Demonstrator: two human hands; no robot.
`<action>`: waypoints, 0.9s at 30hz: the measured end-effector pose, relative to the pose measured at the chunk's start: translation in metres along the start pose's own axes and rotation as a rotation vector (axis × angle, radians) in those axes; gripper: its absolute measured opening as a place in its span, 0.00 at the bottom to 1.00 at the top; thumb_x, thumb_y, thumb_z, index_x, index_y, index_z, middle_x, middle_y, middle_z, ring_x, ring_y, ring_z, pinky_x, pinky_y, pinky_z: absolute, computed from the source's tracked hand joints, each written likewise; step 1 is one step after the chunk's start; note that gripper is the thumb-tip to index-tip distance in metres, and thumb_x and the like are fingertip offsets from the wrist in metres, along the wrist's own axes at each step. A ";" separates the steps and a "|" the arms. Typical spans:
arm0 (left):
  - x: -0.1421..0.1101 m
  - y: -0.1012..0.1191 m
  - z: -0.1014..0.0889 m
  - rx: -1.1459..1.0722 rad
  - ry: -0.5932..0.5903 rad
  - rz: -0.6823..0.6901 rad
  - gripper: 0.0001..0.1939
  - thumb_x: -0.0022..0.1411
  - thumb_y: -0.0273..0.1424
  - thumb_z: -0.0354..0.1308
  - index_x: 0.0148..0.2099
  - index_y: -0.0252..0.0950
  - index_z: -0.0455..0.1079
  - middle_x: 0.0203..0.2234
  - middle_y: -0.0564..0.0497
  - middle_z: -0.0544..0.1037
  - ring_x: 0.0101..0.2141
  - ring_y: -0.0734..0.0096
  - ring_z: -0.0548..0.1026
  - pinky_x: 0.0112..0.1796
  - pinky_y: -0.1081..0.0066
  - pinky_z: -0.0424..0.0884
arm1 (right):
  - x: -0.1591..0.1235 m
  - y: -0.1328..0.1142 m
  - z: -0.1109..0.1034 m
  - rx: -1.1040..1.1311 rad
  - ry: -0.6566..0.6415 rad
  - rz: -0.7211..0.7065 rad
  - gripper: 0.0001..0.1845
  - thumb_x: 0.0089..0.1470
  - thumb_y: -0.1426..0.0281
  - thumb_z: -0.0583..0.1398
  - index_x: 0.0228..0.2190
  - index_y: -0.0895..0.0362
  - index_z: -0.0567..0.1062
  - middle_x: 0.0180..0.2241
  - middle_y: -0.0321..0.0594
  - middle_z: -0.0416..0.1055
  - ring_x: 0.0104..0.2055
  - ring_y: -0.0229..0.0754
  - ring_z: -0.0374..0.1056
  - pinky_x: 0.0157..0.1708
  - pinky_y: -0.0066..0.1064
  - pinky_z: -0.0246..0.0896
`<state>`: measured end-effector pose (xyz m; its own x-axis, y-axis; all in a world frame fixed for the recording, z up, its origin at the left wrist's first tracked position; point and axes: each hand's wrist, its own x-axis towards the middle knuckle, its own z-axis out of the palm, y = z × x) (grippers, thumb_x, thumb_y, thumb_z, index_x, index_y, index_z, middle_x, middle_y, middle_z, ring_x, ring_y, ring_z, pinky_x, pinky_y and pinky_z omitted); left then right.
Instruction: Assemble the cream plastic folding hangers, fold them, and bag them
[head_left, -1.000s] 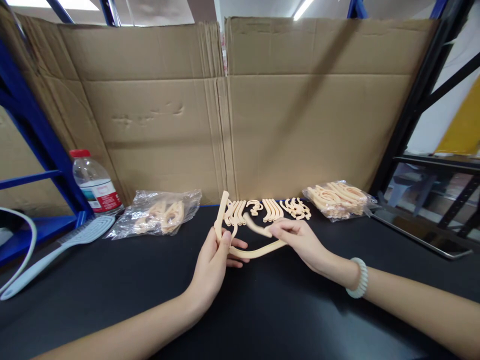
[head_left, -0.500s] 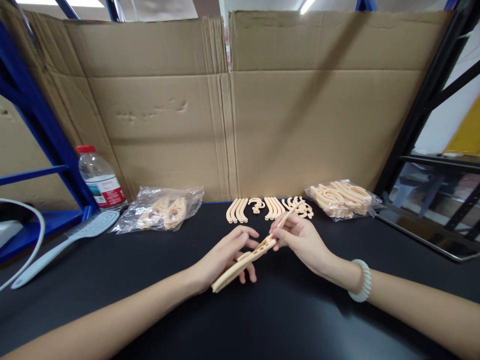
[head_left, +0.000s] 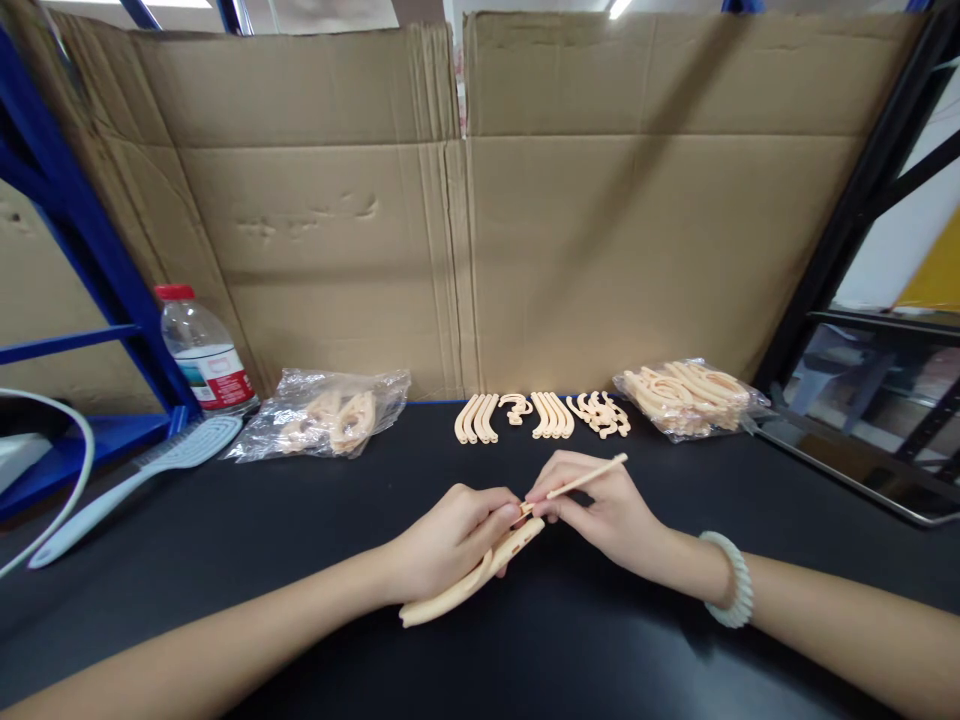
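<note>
The slotted curved piece crosses the left grip, both ends showing

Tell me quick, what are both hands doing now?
Left hand: closed, holding a slotted curved piece.
Right hand: closed, pinching a thin stick.

Creased cardboard panels behind a black tabletop; blue metal frame left, black frame right
</note>
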<state>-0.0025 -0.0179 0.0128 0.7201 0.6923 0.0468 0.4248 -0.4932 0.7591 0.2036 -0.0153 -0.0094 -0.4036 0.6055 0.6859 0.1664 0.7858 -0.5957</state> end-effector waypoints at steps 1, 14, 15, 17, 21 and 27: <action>0.000 0.001 0.000 0.056 -0.001 0.028 0.21 0.71 0.40 0.38 0.31 0.35 0.65 0.21 0.53 0.72 0.22 0.76 0.67 0.27 0.77 0.61 | -0.001 -0.001 -0.001 -0.086 -0.015 -0.109 0.08 0.57 0.77 0.58 0.29 0.58 0.76 0.28 0.38 0.72 0.29 0.35 0.68 0.28 0.27 0.66; 0.002 -0.004 0.004 -0.206 -0.029 -0.054 0.22 0.68 0.46 0.41 0.31 0.35 0.62 0.18 0.54 0.69 0.17 0.78 0.65 0.20 0.78 0.60 | 0.011 -0.021 -0.024 -0.603 -0.130 -0.798 0.09 0.58 0.80 0.54 0.34 0.61 0.74 0.31 0.45 0.74 0.34 0.41 0.69 0.29 0.32 0.69; 0.004 -0.007 0.004 -0.340 -0.028 -0.093 0.22 0.67 0.48 0.43 0.32 0.35 0.63 0.19 0.54 0.71 0.16 0.78 0.65 0.18 0.78 0.59 | 0.013 -0.018 -0.028 -0.580 -0.034 -0.711 0.10 0.58 0.80 0.54 0.36 0.60 0.75 0.33 0.45 0.73 0.35 0.41 0.69 0.31 0.32 0.69; 0.009 -0.014 0.003 -0.601 -0.012 -0.116 0.22 0.63 0.49 0.49 0.35 0.33 0.66 0.19 0.51 0.73 0.15 0.77 0.67 0.17 0.78 0.61 | 0.016 -0.006 -0.041 -0.581 0.145 -0.505 0.11 0.58 0.79 0.55 0.38 0.57 0.75 0.37 0.44 0.70 0.36 0.40 0.68 0.32 0.32 0.68; 0.017 -0.022 -0.004 -0.962 0.086 -0.094 0.13 0.56 0.34 0.63 0.38 0.28 0.72 0.27 0.45 0.77 0.26 0.71 0.76 0.30 0.75 0.72 | 0.024 0.032 -0.080 -0.758 0.107 -0.225 0.13 0.58 0.77 0.53 0.40 0.55 0.76 0.37 0.42 0.65 0.34 0.40 0.65 0.33 0.34 0.65; 0.019 -0.018 -0.009 -1.188 0.280 -0.275 0.09 0.58 0.20 0.57 0.41 0.29 0.76 0.29 0.47 0.76 0.30 0.73 0.76 0.34 0.75 0.73 | 0.026 0.079 -0.111 -0.790 0.052 0.080 0.14 0.54 0.80 0.52 0.31 0.58 0.76 0.35 0.44 0.70 0.37 0.43 0.66 0.38 0.35 0.62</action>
<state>-0.0009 0.0090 0.0056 0.4830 0.8569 -0.1804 -0.3199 0.3644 0.8746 0.3059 0.0766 0.0079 -0.3246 0.6535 0.6837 0.7898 0.5851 -0.1843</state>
